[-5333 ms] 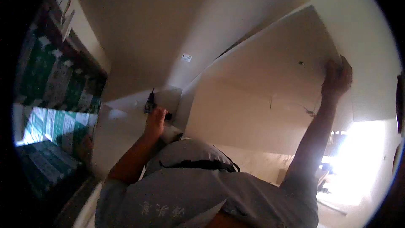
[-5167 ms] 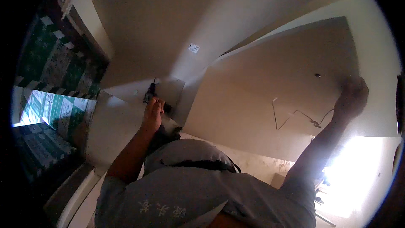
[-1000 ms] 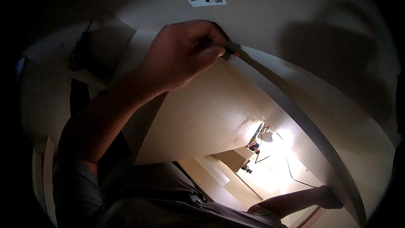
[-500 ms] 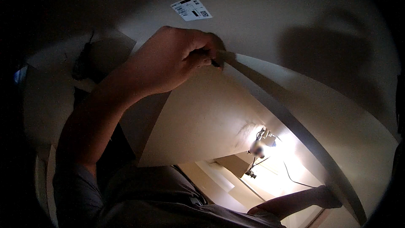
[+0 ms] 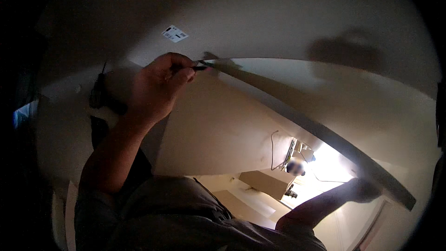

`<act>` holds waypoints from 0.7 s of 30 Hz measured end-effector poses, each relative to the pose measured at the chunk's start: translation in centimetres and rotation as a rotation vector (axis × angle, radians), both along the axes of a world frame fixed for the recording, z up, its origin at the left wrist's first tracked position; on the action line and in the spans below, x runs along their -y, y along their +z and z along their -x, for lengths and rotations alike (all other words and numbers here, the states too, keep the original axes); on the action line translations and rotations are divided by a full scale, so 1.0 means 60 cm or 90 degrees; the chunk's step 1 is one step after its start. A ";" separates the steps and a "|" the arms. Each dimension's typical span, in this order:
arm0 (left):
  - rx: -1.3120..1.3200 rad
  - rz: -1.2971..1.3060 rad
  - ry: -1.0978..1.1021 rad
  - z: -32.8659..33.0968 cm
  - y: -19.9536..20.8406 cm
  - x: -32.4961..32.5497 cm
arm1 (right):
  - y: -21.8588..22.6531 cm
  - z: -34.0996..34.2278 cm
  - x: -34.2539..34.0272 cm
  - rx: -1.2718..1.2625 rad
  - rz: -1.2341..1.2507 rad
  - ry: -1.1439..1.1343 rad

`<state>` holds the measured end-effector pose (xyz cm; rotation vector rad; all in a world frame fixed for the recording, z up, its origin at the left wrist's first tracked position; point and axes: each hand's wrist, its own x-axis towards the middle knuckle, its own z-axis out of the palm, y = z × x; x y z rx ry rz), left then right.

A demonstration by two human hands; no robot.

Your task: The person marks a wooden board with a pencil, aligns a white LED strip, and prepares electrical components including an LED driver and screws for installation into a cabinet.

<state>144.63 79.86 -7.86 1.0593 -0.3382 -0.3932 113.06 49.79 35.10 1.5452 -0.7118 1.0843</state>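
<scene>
My left hand [image 5: 165,79] is raised, its fingers closed on a thin dark pen-like object [image 5: 200,68]. The tip of that object points right, at the near corner of a long pale board [image 5: 306,128], and seems to touch it or come very close. At the lower right my right hand [image 5: 364,189] lies in shadow against the board's far end. Its fingers are too dark to make out. A broad pale panel [image 5: 260,28] spans the top, with a white printed label [image 5: 175,33] stuck on it above my left hand.
A dark tool-like thing with a thin shaft [image 5: 97,90] is left of my forearm. Bright light [image 5: 332,162] shines at the lower right, beside a round blurred shape [image 5: 296,167], thin cables and a brown box-like block [image 5: 267,183]. Another pale panel [image 5: 218,125] stands below the board.
The view has shifted, and the label and board corner appear further left. My left hand sits lower left in the picture, showing more of the thin dark object. My right hand stays at the board's end.
</scene>
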 end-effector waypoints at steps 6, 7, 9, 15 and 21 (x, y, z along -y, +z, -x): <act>0.078 -0.011 -0.023 0.036 0.125 -0.008 | -0.042 -0.030 -0.008 0.105 -0.066 0.223; 0.124 -0.017 -0.012 0.039 0.140 -0.007 | -0.044 -0.031 -0.010 0.086 -0.083 0.262; 0.139 0.064 -0.002 0.049 0.166 -0.004 | -0.046 -0.040 -0.008 0.162 -0.179 0.423; 0.127 -0.065 -0.078 0.038 0.219 -0.018 | -0.051 -0.067 -0.037 0.252 -0.226 0.341; 0.126 -0.078 -0.074 0.034 0.213 -0.008 | -0.054 -0.065 -0.028 0.165 -0.155 0.346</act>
